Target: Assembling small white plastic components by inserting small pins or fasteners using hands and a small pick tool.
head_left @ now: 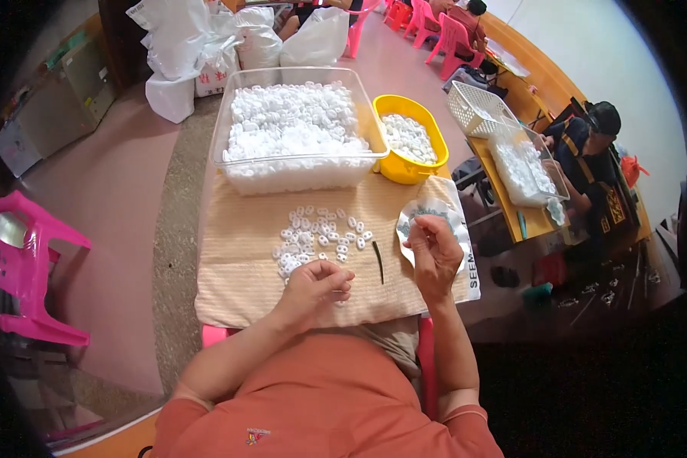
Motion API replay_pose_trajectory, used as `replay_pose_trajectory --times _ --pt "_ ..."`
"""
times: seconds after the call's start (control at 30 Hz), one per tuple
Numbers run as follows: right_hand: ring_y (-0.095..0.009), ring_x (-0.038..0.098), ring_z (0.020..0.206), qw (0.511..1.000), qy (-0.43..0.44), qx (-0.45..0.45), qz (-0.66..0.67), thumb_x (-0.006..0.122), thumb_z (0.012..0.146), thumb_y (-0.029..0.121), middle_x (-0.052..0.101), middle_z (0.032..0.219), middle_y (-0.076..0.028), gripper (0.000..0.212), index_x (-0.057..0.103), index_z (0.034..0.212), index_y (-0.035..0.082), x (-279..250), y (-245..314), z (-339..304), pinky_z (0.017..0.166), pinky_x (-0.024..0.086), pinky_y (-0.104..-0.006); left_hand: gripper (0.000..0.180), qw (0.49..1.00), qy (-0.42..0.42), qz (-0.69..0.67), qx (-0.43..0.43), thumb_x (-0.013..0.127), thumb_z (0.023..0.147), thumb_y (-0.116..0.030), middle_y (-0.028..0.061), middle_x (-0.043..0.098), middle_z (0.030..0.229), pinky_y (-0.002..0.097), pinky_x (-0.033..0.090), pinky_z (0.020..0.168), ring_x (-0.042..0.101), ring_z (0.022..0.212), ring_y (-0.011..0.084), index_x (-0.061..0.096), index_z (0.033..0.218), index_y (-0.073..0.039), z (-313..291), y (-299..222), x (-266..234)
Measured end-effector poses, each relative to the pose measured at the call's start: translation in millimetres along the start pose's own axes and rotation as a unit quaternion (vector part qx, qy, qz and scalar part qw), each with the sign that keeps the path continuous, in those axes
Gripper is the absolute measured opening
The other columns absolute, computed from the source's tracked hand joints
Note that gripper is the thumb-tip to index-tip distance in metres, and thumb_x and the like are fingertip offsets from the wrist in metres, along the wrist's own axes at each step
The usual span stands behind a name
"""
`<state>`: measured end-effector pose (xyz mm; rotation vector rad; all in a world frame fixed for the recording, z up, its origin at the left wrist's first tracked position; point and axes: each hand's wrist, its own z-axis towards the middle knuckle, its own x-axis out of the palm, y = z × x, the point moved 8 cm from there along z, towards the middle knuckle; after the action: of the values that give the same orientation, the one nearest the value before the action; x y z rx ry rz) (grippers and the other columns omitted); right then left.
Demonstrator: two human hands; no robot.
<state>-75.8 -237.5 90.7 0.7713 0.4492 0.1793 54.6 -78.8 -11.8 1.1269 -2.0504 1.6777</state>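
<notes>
Small white oval pieces with two holes (307, 238) lie scattered on the beige towel (237, 206) in front of me. My left hand (313, 290) is closed in a pinch at the near edge of these pieces; what its fingertips hold is too small to make out. My right hand (437, 258) is raised over a white scalloped dish (406, 247) with small greyish-green bits in it. Its thumb and fingers are also pinched together, and I cannot make out what is between them. Between my hands a thin dark green stick (378, 262) lies on the towel.
A large clear bin (298, 164) full of white pieces stands at the back of the table, beside a yellow tub (404, 172) of similar pieces. A pink stool (34, 263) is at the left. At right, a person (588, 145) sits at another table with a clear bin (523, 195).
</notes>
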Motion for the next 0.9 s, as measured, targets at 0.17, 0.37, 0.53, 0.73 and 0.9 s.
replay_pose_trajectory --times 0.17,0.37,0.53,0.73,0.9 --pt "-0.007 0.057 0.074 0.996 -0.018 -0.054 -0.072 0.06 0.091 0.0 0.059 0.09 -0.004 0.015 0.059 0.106 -0.002 -10.1 18.4 17.9 0.063 0.052 -0.0216 0.011 1.0 -0.002 0.008 0.001 0.064 0.091 -0.014 0.0062 0.067 0.092 0.0266 0.056 0.073 0.063 0.079 0.011 0.062 0.094 -0.003 0.1 1.4 -1.8" --pt "-0.02 0.063 0.071 0.98 -0.134 -0.037 -0.14 0.069 0.084 0.007 0.065 0.082 -0.01 0.02 0.063 0.102 0.003 -31.1 38.3 49.8 0.067 0.052 -0.0305 0.017 1.0 -0.004 0.005 0.003 0.067 0.089 -0.014 0.0057 0.066 0.092 0.0272 0.054 0.076 0.062 0.083 0.0112 0.061 0.099 -0.001 -1.1 1.6 -3.1" --pt "-0.011 0.061 0.074 0.983 -0.163 -0.057 -0.068 0.069 0.085 0.006 0.065 0.084 -0.006 0.019 0.064 0.102 0.002 -40.8 43.7 71.9 0.065 0.051 -0.0248 0.016 1.0 -0.004 0.002 0.008 0.066 0.089 -0.013 0.0057 0.066 0.092 0.0274 0.054 0.076 0.062 0.082 0.0111 0.061 0.099 -0.001 -2.2 -2.0 -1.8" --pt "-0.008 0.06 0.069 0.974 -0.18 -0.118 -0.075 0.066 0.088 0.005 0.064 0.084 -0.006 0.021 0.062 0.109 0.0 -43.1 60.9 84.8 0.061 0.051 -0.0217 0.015 1.0 -0.01 0.004 0.015 0.066 0.09 -0.013 0.0061 0.066 0.092 0.027 0.054 0.076 0.062 0.081 0.0109 0.061 0.097 -0.001 -2.5 -2.2 -2.9" --pt "-0.014 0.063 0.069 0.977 -0.189 -0.032 -0.095 0.066 0.088 0.013 0.067 0.079 -0.01 0.019 0.065 0.102 0.0 -35.9 25.2 120.5 0.062 0.052 -0.0264 0.011 1.0 -0.018 0.01 0.015 0.065 0.09 -0.013 0.0057 0.067 0.094 0.0269 0.056 0.074 0.063 0.081 0.0104 0.061 0.094 -0.004 -2.6 -1.1 -5.5"
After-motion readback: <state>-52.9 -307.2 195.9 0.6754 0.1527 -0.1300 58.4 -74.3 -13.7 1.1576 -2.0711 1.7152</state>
